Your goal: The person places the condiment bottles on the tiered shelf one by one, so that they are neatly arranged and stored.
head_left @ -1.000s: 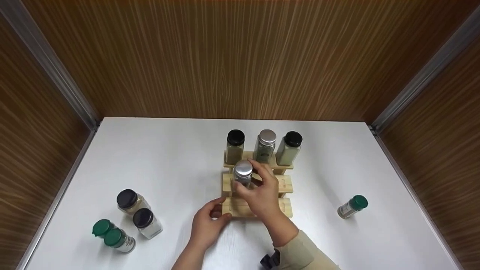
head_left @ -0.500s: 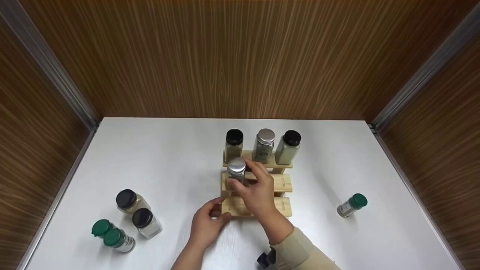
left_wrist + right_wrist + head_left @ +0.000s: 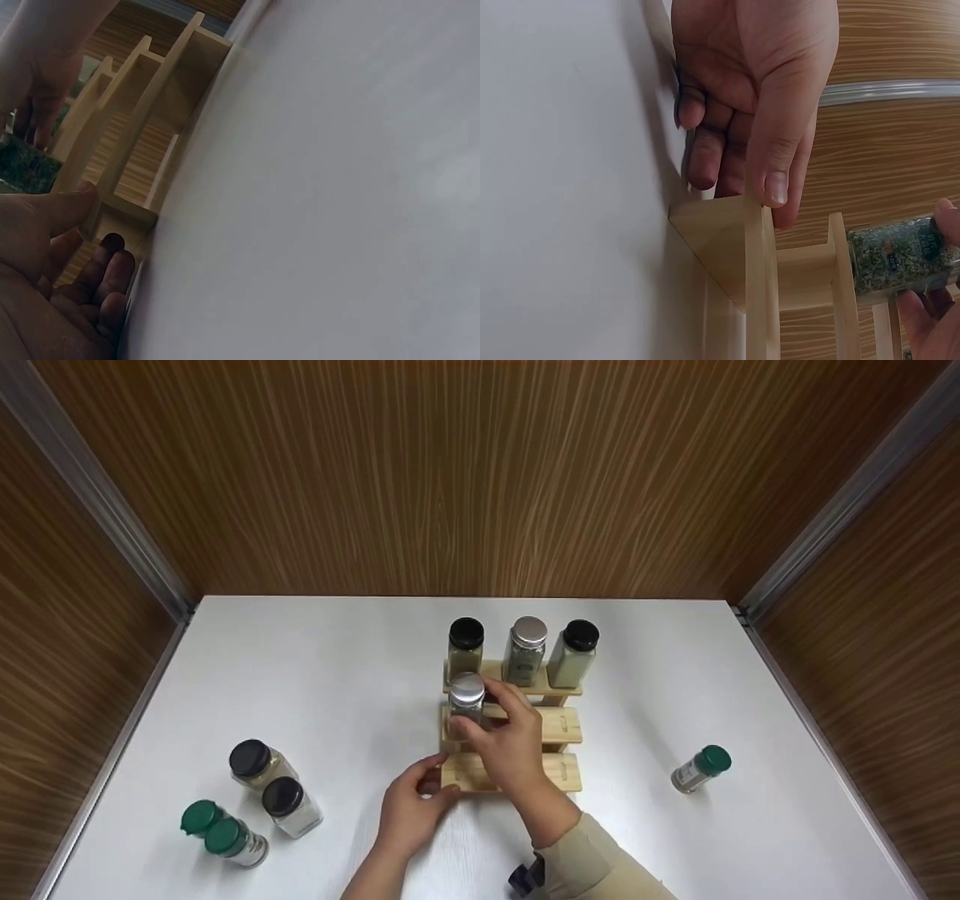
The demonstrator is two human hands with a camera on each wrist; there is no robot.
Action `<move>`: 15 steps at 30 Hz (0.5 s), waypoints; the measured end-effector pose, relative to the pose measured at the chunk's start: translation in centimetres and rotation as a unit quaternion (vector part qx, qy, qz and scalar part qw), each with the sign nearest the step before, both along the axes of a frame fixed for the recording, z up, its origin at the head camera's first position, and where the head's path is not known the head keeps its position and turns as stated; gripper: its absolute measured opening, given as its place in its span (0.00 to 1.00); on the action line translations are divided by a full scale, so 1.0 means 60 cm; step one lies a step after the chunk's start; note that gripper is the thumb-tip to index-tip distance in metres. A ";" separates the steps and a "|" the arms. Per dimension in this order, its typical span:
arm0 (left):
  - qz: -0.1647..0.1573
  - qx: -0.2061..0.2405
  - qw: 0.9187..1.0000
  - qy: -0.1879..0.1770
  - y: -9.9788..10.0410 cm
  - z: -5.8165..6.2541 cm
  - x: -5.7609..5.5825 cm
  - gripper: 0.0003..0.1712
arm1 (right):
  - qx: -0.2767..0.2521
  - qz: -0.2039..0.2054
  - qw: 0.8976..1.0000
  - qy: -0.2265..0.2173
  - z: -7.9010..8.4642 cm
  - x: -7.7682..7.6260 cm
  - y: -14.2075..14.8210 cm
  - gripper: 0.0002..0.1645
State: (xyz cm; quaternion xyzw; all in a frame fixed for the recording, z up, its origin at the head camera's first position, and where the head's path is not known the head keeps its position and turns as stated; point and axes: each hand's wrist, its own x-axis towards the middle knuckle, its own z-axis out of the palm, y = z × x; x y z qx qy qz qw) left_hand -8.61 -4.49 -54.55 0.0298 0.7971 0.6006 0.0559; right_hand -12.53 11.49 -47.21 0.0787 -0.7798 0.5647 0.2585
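Note:
A three-tier wooden spice rack (image 3: 568, 772) stands mid-table. My left hand (image 3: 412, 814) pinches the left end of its lowest tier, thumb in front; the right wrist view shows the thumb (image 3: 776, 169) pressed on the rack's edge. My right hand (image 3: 516, 742) grips a clear spice jar (image 3: 466, 709) with a silver lid between thumb and fingers. It is upright at the left end of the middle tier. Dried green flakes show through the jar (image 3: 900, 255) in the right wrist view, its base right at the tier. The jar's lower part is hidden by my thumb in the head view.
On the top tier stand a black-lidded jar (image 3: 466, 649), a silver-lidded jar (image 3: 524, 656) and another black-lidded jar (image 3: 572, 656). Left on the table are two black-lidded jars (image 3: 296, 810) and two green-lidded jars (image 3: 240, 842). One green-lidded jar (image 3: 699, 770) stands right. Wood-grain panels (image 3: 480, 480) enclose the table.
My right hand has moved the silver-lidded spice jar leftward to the left end of the middle tier, slowing lately. My left hand keeps its pinch on the spice rack.

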 end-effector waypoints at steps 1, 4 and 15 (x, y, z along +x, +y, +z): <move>-0.001 -0.001 1.000 0.000 0.000 0.001 0.000 0.31 | 0.000 0.000 1.000 0.001 0.000 0.000 -0.001 0.35; -0.006 -0.003 1.000 -0.001 -0.002 0.001 -0.001 0.32 | 0.000 0.002 1.000 0.004 0.002 0.000 -0.001 0.34; -0.002 -0.001 1.000 0.005 -0.002 -0.003 -0.001 0.31 | -0.006 -0.015 1.000 -0.009 0.004 0.021 0.025 0.41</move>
